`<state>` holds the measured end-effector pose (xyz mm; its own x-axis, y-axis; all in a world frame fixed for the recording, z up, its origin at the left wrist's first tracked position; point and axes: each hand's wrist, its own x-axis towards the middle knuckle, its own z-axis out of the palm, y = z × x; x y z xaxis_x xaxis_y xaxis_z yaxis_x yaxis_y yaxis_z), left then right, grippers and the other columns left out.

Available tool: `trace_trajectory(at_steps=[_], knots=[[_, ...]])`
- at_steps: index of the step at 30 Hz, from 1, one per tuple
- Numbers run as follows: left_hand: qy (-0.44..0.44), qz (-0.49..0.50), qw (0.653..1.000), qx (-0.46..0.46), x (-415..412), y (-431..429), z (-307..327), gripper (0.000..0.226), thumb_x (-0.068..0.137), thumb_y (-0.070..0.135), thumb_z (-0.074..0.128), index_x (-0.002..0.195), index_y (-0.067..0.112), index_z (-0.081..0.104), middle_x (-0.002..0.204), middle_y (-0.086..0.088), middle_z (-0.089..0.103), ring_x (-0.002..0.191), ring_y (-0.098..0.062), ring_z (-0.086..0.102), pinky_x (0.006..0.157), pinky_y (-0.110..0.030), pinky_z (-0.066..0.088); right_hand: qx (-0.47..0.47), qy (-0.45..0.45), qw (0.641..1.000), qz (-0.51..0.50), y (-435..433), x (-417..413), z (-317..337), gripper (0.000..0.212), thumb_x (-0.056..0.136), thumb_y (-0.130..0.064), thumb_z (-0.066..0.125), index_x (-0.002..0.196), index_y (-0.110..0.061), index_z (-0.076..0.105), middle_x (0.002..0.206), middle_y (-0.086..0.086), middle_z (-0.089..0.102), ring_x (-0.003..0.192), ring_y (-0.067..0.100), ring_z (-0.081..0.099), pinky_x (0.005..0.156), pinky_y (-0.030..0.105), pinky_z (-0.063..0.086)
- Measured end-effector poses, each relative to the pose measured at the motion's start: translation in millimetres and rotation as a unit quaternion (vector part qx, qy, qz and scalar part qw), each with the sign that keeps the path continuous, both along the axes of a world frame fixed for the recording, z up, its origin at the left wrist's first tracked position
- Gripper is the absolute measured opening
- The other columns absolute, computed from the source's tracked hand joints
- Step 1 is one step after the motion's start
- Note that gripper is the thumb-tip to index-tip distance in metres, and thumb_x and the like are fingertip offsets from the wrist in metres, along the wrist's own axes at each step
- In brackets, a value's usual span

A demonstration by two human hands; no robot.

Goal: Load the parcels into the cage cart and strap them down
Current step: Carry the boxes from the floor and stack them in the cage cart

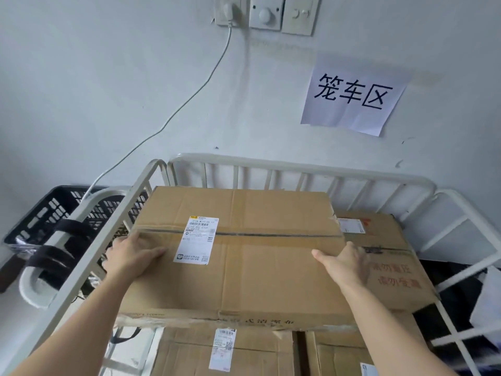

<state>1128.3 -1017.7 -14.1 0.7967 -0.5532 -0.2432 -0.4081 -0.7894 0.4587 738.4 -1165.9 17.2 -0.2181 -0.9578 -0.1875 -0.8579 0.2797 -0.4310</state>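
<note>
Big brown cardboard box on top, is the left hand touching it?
Touching. Head view: the left hand holds the big brown cardboard box at its left edge, thumb on top.

Fingers of the right hand (345, 264) are hidden behind the top carton (271, 272); its shipping label (196, 240) is unreadably small; the lower cartons (271, 356) are cut off below.
</note>
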Motion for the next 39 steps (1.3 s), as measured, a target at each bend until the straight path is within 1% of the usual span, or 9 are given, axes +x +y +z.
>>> trace_trajectory(at_steps=[3,8,11,19,24,30,33,36,39], knots=[[0.006,-0.007,1.000,0.023,16,-17,-22,0.065,0.067,0.055,0.078,0.120,0.025,0.056,0.127,-0.015,0.052,0.116,-0.038,0.049,0.092,-0.049,0.047,0.024,-0.009,1.000,-0.002,-16,16,-23,0.092,0.073,-0.056,0.074,0.139,0.000,0.042,0.145,0.019,0.040,0.136,0.035,0.032,0.108,0.045,0.034],[0.026,-0.026,0.999,0.033,44,-51,-61,0.073,0.071,0.043,0.081,0.134,0.024,0.050,0.135,-0.014,0.047,0.121,-0.037,0.046,0.098,-0.049,0.043,0.063,0.006,0.998,-0.015,-42,40,-61,0.095,0.076,-0.054,0.074,0.144,-0.001,0.035,0.147,0.019,0.037,0.136,0.037,0.031,0.107,0.044,0.034],[0.038,-0.045,0.997,0.046,59,-72,-85,0.071,0.071,0.040,0.081,0.133,0.023,0.051,0.134,-0.014,0.047,0.119,-0.037,0.047,0.096,-0.050,0.045,0.078,0.002,0.996,-0.033,-57,53,-86,0.093,0.075,-0.051,0.077,0.141,0.000,0.038,0.144,0.021,0.040,0.135,0.038,0.032,0.104,0.048,0.037],[0.063,-0.066,0.995,0.046,82,-119,-148,0.078,0.072,0.027,0.082,0.139,0.010,0.046,0.143,-0.018,0.039,0.123,-0.036,0.047,0.104,-0.046,0.041,0.121,0.014,0.991,-0.045,-93,76,-153,0.097,0.077,-0.050,0.075,0.148,-0.003,0.030,0.150,0.017,0.035,0.139,0.035,0.027,0.107,0.049,0.034],[0.051,-0.048,0.996,0.048,91,-138,-193,0.076,0.074,0.026,0.081,0.140,0.013,0.046,0.144,-0.017,0.036,0.130,-0.037,0.037,0.110,-0.044,0.032,0.130,0.026,0.991,-0.037,-119,88,-199,0.097,0.076,-0.052,0.075,0.146,-0.002,0.032,0.148,0.019,0.038,0.137,0.036,0.032,0.110,0.045,0.030],[0.072,-0.051,0.994,0.058,98,-159,-259,0.073,0.069,0.021,0.084,0.134,0.014,0.051,0.138,-0.023,0.039,0.127,-0.037,0.039,0.109,-0.041,0.033,0.126,0.028,0.991,-0.027,-152,100,-265,0.097,0.076,-0.046,0.078,0.147,0.000,0.030,0.149,0.021,0.037,0.138,0.037,0.031,0.114,0.046,0.027],[0.079,-0.051,0.994,0.057,98,-165,-286,0.075,0.068,0.022,0.085,0.134,0.020,0.051,0.138,-0.018,0.040,0.127,-0.034,0.041,0.108,-0.040,0.034,0.120,0.027,0.992,-0.030,-161,100,-296,0.096,0.075,-0.044,0.079,0.146,0.000,0.031,0.147,0.022,0.037,0.137,0.038,0.031,0.113,0.046,0.026],[0.091,-0.054,0.993,0.055,97,-171,-310,0.074,0.069,0.025,0.085,0.134,0.027,0.049,0.139,-0.013,0.037,0.124,-0.034,0.044,0.106,-0.047,0.038,0.117,0.029,0.992,-0.029,-167,98,-321,0.095,0.074,-0.043,0.080,0.145,0.001,0.033,0.145,0.023,0.039,0.135,0.038,0.033,0.113,0.046,0.028],[0.091,-0.061,0.992,0.055,94,-179,-328,0.071,0.071,0.021,0.084,0.134,0.023,0.050,0.141,-0.013,0.035,0.126,-0.033,0.041,0.107,-0.045,0.036,0.123,0.027,0.992,-0.033,-172,94,-340,0.094,0.074,-0.043,0.080,0.144,0.001,0.034,0.144,0.023,0.041,0.135,0.039,0.034,0.112,0.046,0.029]])
